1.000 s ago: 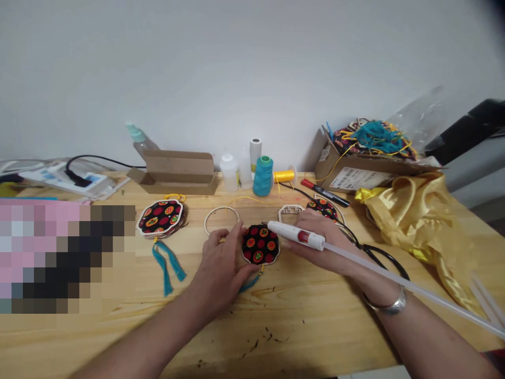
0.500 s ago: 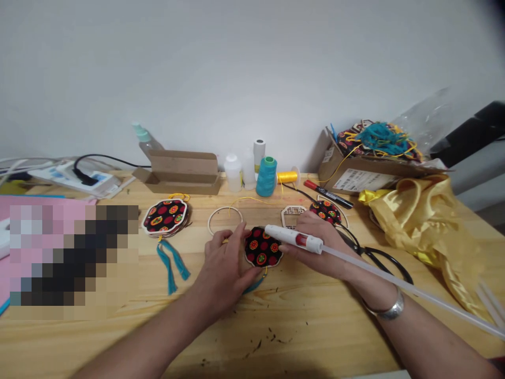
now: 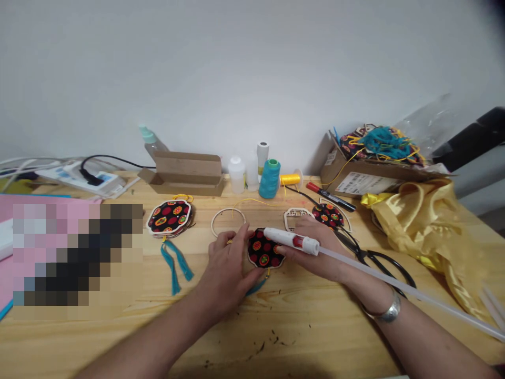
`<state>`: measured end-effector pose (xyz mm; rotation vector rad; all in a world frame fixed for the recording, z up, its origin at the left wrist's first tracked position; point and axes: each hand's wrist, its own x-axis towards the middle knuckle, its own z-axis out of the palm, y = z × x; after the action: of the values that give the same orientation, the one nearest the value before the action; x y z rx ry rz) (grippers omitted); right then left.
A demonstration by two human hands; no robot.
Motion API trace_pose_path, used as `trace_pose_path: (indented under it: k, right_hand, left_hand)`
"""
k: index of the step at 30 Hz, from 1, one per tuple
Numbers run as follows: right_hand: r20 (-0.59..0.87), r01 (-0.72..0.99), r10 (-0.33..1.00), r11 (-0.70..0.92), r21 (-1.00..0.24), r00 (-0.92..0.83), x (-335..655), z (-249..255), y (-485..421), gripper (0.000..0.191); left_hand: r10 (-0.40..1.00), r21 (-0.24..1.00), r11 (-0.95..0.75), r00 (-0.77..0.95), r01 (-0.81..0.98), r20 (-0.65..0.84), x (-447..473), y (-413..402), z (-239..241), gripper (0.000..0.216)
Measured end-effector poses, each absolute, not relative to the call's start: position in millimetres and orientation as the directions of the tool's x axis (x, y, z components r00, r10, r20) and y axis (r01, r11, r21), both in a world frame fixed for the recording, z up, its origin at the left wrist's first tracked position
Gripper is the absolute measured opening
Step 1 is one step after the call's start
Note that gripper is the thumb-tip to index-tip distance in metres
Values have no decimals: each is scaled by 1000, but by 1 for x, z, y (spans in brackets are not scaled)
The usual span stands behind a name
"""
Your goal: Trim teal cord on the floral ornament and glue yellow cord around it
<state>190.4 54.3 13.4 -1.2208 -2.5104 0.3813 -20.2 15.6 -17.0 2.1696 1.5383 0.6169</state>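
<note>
My left hand (image 3: 228,268) grips the left edge of a black pendant (image 3: 262,255) with red and orange flowers and a scalloped pale rim. Its thumb lies along the lower edge, beside a teal tassel (image 3: 256,286) that is partly covered. In my right hand (image 3: 317,242) is a white glue gun (image 3: 290,239) with a long translucent glue stick (image 3: 379,275) sticking out of its back end. The gun's nozzle points left over the pendant's upper part; whether it touches the cloth I cannot tell. Just behind my left fingers lies a thin wooden ring (image 3: 215,217).
Black scissors (image 3: 389,258) and gold cloth (image 3: 422,221) lie to the right. A full carton (image 3: 355,181) stands behind them. Teal thread (image 3: 270,180), white bottles (image 3: 237,176) and an open cardboard box (image 3: 187,181) line the wall. Another tasselled pendant (image 3: 169,217) lies left.
The whole view has shifted slightly, so things sit a little farther right. Against the pendant, the glue gun's nozzle has moved slightly left. Both hands keep their hold.
</note>
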Motion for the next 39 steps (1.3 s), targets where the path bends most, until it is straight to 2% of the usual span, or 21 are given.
trace_pose_path:
  k: [10,19,39]
  right_hand:
    - [130,730,817,564,-387,-562,188,13,54,35]
    - [164,715,807,581,-389,-567,191,9,54,36]
    - [112,747,840,526,-407,-531,189,13,54,34]
  left_hand:
    - [951,551,-298,289,780,107,-21,14,-18,79]
    - [951,540,-301,293,786,103,-20,16,-17,82]
    - [953,546,-293,283,785,105,-20,14,-17,75]
